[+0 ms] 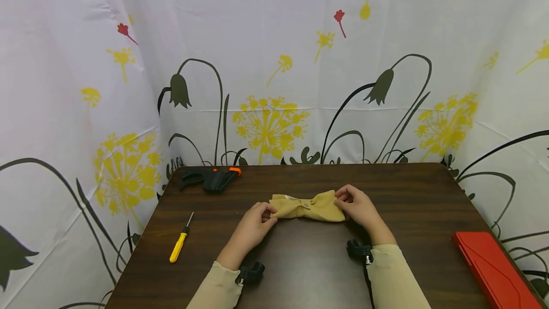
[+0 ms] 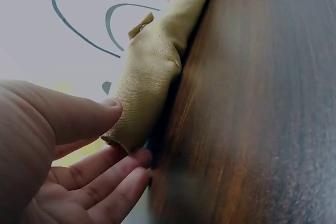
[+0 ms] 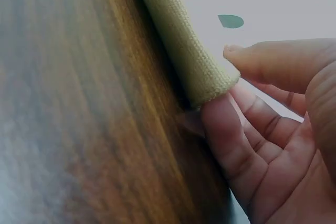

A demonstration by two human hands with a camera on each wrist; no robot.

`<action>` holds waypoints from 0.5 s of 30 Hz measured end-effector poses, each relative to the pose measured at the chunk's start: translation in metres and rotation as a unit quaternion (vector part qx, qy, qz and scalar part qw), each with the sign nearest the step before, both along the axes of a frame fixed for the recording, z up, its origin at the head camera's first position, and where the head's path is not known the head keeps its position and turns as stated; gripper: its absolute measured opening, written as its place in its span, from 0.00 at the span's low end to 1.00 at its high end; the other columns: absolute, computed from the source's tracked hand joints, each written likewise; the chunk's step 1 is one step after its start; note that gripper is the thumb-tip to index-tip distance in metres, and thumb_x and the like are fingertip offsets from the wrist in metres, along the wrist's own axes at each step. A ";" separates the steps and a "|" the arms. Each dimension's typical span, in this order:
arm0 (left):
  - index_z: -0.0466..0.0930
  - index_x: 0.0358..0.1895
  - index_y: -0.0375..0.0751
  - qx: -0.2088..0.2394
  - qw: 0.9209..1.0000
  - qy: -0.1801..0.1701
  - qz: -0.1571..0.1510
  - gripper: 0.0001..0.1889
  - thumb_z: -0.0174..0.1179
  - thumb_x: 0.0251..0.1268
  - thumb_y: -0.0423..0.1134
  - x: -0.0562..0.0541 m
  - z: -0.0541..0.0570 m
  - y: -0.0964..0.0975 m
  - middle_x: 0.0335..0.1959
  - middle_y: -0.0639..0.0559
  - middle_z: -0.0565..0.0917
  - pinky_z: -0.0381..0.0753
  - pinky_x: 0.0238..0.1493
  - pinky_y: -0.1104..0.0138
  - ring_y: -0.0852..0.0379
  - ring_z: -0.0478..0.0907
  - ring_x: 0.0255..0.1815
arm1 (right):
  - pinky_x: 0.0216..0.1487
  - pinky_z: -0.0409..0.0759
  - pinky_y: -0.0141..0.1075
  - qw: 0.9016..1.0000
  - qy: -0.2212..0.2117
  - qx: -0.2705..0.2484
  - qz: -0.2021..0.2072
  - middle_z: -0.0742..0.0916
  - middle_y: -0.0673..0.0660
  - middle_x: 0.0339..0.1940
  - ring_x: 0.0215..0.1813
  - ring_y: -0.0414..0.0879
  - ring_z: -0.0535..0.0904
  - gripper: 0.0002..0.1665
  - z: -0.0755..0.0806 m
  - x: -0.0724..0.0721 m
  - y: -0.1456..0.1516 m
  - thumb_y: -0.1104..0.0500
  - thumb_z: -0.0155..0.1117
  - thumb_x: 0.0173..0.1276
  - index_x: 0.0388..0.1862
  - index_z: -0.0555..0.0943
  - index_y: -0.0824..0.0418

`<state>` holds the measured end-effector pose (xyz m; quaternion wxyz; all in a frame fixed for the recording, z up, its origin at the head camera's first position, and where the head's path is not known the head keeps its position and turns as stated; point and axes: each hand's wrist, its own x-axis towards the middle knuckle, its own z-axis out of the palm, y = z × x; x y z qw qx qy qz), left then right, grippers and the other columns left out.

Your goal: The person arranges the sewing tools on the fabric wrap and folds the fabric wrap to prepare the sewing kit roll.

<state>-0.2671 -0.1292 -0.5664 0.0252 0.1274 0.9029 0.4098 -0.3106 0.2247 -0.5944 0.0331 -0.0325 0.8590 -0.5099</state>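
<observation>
A mustard-yellow folded cloth bundle (image 1: 319, 208), cinched at its middle by a buttoned strap (image 1: 305, 204), lies across the table like a bow. My left hand (image 1: 254, 225) pinches its left end; in the left wrist view the thumb (image 2: 100, 116) is on the upper face and the fingers are beneath the edge. At the opposite end, my right hand (image 1: 358, 206) pinches the corner. The right wrist view has the right thumb (image 3: 273, 64) beside the rolled cloth edge (image 3: 202, 72), with fingertips under it.
A yellow-handled screwdriver (image 1: 180, 242) lies on the left of the dark wooden table (image 1: 411, 194). Behind it, near the far left corner, is a black and orange clamp (image 1: 212, 179). A red case (image 1: 493, 266) sits along the right edge. A flowered curtain (image 1: 274, 37) hangs behind the table.
</observation>
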 end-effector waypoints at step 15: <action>0.83 0.67 0.40 -0.030 0.999 0.011 -0.033 0.17 0.64 0.81 0.37 -0.001 -0.008 0.001 0.72 0.41 0.82 0.76 0.73 0.42 0.38 0.77 0.74 | 0.41 0.82 0.33 0.998 0.045 0.021 -0.034 0.91 0.58 0.45 0.42 0.45 0.83 0.11 -0.005 -0.001 -0.003 0.61 0.74 0.75 0.53 0.87 0.58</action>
